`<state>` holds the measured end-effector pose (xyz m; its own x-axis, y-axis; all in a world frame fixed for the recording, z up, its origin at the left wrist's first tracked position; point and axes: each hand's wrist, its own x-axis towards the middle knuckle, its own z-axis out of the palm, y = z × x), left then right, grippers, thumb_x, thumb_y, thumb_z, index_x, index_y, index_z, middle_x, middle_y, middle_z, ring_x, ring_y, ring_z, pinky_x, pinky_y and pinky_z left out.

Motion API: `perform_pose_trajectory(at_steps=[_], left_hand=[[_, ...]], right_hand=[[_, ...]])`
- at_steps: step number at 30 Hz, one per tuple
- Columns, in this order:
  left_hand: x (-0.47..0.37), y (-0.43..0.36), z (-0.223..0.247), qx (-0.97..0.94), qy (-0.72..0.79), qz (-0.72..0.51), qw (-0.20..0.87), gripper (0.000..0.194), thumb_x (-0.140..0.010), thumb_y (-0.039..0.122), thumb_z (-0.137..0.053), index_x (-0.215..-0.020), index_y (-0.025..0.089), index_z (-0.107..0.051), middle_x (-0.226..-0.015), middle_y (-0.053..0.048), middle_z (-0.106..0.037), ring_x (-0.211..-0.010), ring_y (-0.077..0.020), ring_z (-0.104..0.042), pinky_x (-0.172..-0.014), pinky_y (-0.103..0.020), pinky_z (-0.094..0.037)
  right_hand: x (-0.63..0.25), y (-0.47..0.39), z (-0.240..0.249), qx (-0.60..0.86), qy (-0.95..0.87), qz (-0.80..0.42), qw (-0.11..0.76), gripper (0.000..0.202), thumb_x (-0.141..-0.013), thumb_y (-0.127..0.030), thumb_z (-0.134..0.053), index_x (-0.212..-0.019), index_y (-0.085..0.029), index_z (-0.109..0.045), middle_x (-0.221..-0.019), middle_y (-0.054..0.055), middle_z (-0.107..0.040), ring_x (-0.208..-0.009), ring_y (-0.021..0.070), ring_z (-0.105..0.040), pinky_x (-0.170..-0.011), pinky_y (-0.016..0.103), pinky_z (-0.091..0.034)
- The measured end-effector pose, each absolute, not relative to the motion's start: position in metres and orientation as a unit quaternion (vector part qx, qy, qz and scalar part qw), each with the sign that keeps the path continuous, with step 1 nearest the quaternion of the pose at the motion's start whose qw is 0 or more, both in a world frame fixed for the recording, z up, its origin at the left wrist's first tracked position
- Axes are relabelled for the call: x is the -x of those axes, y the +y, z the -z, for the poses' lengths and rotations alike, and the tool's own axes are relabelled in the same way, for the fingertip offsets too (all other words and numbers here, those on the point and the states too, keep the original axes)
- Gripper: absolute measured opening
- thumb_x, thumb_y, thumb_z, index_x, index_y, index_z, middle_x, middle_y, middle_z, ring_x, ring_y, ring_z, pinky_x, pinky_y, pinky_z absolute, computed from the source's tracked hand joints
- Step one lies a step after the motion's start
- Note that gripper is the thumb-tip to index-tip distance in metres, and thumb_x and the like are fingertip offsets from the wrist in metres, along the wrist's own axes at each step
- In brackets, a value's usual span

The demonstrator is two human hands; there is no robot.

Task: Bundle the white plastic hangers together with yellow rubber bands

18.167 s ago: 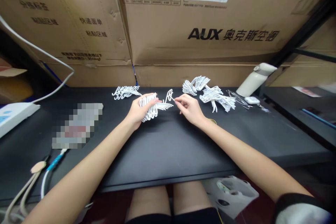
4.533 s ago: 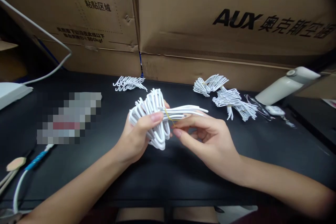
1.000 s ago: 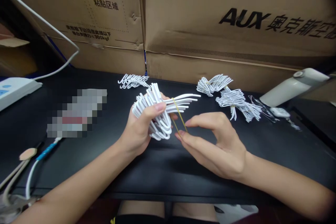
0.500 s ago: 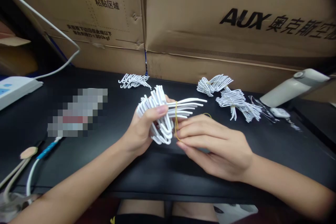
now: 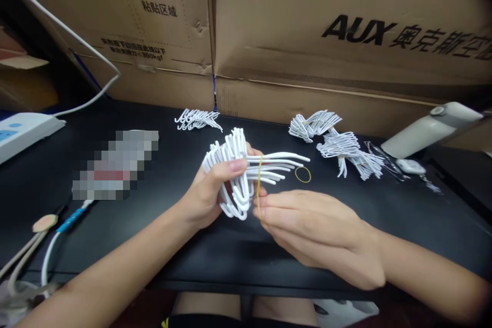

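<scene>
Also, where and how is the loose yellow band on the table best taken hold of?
Probably by its right edge, pinched from above and the right: the loose yellow band lies flat on the table as a thin open loop, while the white hooks in the left hand appear close to its far-left side.

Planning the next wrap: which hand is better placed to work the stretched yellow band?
The right hand, probably: it pinches the yellow band, while the left hand grips white hooks.
</scene>
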<state>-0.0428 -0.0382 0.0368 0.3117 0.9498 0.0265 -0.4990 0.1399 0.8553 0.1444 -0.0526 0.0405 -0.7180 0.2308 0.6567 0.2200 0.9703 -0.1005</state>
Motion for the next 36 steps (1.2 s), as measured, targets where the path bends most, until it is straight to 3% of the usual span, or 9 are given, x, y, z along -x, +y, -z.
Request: perform_pose_trajectory(at_steps=[3,9,13,21,31,36], left_hand=[[0.042,-0.04,-0.038,-0.407,0.287,-0.502,0.707,0.026,-0.065,0.034,-0.067,-0.083,0.016,-0.061,-0.066,-0.003,-0.066,-0.052,-0.0174,-0.064,-0.043,-0.023,-0.048],[0.04,-0.041,-0.039,-0.396,0.302,-0.476,0.725,0.026,-0.063,0.037,-0.066,-0.078,0.017,-0.06,-0.06,-0.003,-0.064,-0.05,-0.0186,-0.061,-0.046,-0.027,-0.047],[0.042,-0.041,-0.035,-0.415,0.286,-0.473,0.723,0.026,-0.062,0.038,-0.066,-0.076,0.016,-0.061,-0.059,-0.002,-0.061,-0.048,-0.0144,-0.056,-0.046,-0.024,-0.043],[0.041,-0.039,-0.036,-0.391,0.276,-0.504,0.719,0.025,-0.066,0.037,-0.064,-0.079,0.015,-0.061,-0.052,-0.001,-0.058,-0.04,-0.0101,-0.049,-0.039,-0.019,-0.036],[0.038,-0.039,-0.03,-0.428,0.251,-0.415,0.763,0.029,-0.064,0.035,-0.068,-0.082,0.014,-0.063,-0.058,-0.003,-0.065,-0.049,-0.0141,-0.059,-0.037,-0.018,-0.036],[0.032,-0.041,-0.024,-0.453,0.217,-0.395,0.769,0.026,-0.063,0.031,-0.073,-0.079,0.013,-0.064,-0.054,-0.001,-0.062,-0.051,-0.0139,-0.058,-0.048,-0.022,-0.044]], right_hand=[[-0.144,-0.049,-0.041,0.081,-0.918,-0.032,0.387,0.028,-0.092,-0.012,-0.039,-0.095,-0.018,-0.066,-0.099,0.006,-0.072,-0.097,0.0118,-0.067,-0.082,0.018,-0.057],[-0.142,-0.05,-0.059,0.088,-0.944,-0.022,0.317,0.035,-0.092,-0.009,-0.034,-0.081,-0.019,-0.065,-0.098,0.003,-0.072,-0.071,0.0089,-0.066,-0.061,0.019,-0.055],[-0.143,-0.049,-0.061,0.076,-0.942,-0.016,0.327,0.026,-0.092,-0.009,-0.038,-0.087,-0.016,-0.063,-0.099,0.006,-0.072,-0.075,0.0087,-0.067,-0.063,0.018,-0.053],[-0.145,-0.054,-0.065,0.145,-0.895,-0.14,0.397,0.016,-0.088,-0.008,-0.048,-0.09,-0.02,-0.058,-0.062,-0.002,-0.062,-0.054,0.0082,-0.059,-0.053,0.018,-0.049],[-0.158,-0.036,-0.071,0.153,-0.841,-0.184,0.485,0.016,-0.08,-0.006,-0.06,-0.091,-0.017,-0.063,-0.066,0.0,-0.062,-0.049,0.0086,-0.051,-0.041,0.022,-0.04],[-0.152,-0.033,-0.06,0.192,-0.826,-0.259,0.463,0.003,-0.085,-0.022,-0.061,-0.086,-0.022,-0.064,-0.063,0.0,-0.062,-0.048,0.0101,-0.053,-0.042,0.023,-0.042]])
